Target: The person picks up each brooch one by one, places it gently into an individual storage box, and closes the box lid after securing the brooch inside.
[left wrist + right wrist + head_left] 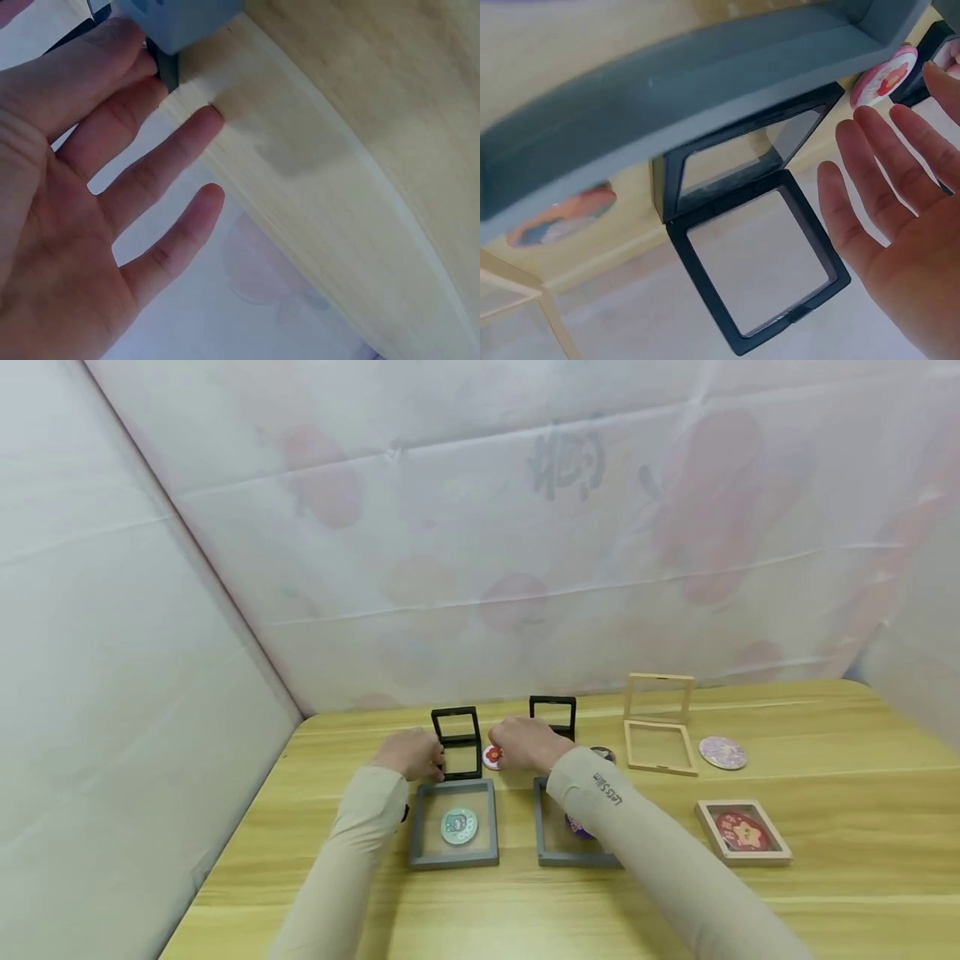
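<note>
At the left side of the open black display frame (461, 762), my left hand (411, 754) pinches its edge between thumb and index finger. In the left wrist view, the other fingers (161, 169) of that hand spread out loosely. My right hand (528, 743) is close by the round badge with a red flower (492, 756), between the two black frames. The right wrist view shows that hand's fingers (877, 180) extended, with the flower badge (885, 75) just beyond the fingertips. A second open black frame (757, 247) stands beside them, its lid raised.
Nearer me lie a grey frame (453, 862) with a teal badge (459, 826) and another grey frame (573, 860) with a purple badge (577, 828). To the right are an open wooden frame (660, 770), a lilac badge (723, 752) and a beige frame (761, 857) holding a red badge.
</note>
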`<action>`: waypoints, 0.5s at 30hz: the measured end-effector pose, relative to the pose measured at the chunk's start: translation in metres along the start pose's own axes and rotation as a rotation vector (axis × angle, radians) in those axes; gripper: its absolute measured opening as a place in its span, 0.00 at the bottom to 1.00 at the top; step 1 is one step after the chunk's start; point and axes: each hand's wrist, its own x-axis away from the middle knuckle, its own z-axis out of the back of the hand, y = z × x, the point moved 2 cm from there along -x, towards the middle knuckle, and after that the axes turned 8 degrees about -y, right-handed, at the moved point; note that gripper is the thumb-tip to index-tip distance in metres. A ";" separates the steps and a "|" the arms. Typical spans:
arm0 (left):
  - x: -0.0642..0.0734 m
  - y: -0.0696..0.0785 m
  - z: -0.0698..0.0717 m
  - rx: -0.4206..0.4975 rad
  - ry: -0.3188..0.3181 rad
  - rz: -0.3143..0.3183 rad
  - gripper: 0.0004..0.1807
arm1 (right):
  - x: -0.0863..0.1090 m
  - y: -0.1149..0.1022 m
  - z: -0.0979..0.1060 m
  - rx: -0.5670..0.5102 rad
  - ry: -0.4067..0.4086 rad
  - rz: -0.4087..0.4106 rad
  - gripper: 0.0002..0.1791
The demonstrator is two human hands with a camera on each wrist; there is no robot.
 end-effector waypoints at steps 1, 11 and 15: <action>-0.001 0.001 0.000 0.001 0.007 0.002 0.05 | 0.000 0.000 0.000 0.010 -0.010 -0.013 0.05; -0.004 0.002 0.001 -0.014 0.024 0.052 0.09 | -0.006 -0.007 0.003 0.027 -0.045 -0.006 0.07; -0.004 0.004 0.001 0.002 0.010 0.036 0.10 | -0.008 -0.006 0.004 0.002 -0.083 -0.030 0.09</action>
